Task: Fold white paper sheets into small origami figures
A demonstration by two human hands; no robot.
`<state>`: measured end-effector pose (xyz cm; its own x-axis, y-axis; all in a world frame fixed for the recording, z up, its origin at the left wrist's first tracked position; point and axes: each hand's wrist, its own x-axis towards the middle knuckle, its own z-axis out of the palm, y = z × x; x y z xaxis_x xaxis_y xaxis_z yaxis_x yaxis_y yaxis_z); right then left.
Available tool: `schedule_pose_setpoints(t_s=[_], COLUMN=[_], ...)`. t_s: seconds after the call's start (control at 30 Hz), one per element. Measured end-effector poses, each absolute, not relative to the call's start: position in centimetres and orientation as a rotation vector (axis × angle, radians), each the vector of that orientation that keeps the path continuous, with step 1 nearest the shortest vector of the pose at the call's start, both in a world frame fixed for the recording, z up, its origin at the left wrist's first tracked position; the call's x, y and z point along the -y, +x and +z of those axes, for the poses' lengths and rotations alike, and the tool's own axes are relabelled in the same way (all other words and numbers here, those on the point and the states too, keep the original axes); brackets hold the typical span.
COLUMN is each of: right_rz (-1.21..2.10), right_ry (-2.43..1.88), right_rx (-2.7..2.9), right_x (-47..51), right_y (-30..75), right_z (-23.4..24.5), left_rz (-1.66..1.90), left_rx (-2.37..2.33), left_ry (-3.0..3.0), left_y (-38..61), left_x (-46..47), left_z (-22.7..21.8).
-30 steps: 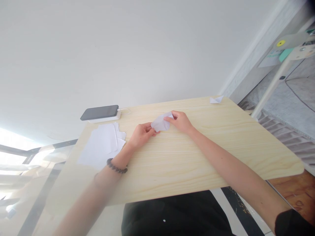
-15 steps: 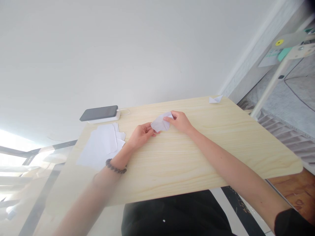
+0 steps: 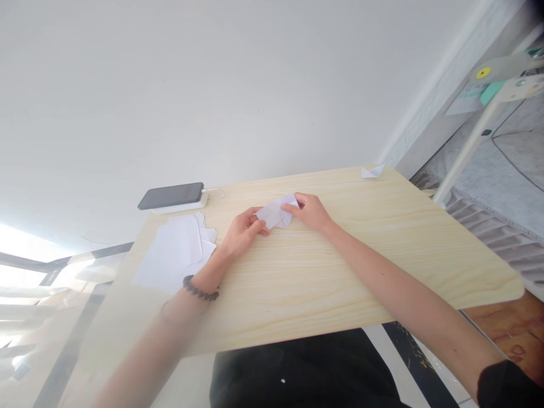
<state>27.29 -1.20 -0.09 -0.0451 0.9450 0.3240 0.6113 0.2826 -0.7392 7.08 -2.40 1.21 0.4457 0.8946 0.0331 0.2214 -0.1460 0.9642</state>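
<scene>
A small folded piece of white paper (image 3: 275, 213) is held just above the light wooden table (image 3: 340, 260), near its far middle. My left hand (image 3: 241, 232) pinches the paper's left end with closed fingers; a dark bead bracelet sits on that wrist. My right hand (image 3: 310, 210) grips the paper's right end between thumb and fingers. The paper's folds are partly hidden by my fingers.
A stack of white paper sheets (image 3: 174, 252) lies at the table's left. Behind it a dark phone (image 3: 171, 195) rests on a white power bank with a cable. A small folded paper shape (image 3: 371, 171) sits at the far right corner. A white stand pole (image 3: 467, 148) rises at right.
My left hand has shifted slightly up along the paper and the paper has flattened a little between both hands. The arms have hardly moved.
</scene>
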Motion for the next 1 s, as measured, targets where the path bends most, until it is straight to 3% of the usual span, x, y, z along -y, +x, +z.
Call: schedule_pose_setpoints(t_s=[0.5,1.0], right_rz=[0.712,1.071], right_ry=[-1.300,-1.121], right_rx=[1.742,1.611], right_x=[2.7,2.5], right_y=[25.6,25.6], right_z=[0.3,0.1], left_rz=[0.860,1.012], left_rx=[-1.282,-1.160], left_ry=[1.751,1.594], left_y=[7.1,6.9], left_x=[2.3,1.9], left_z=[1.3,1.2])
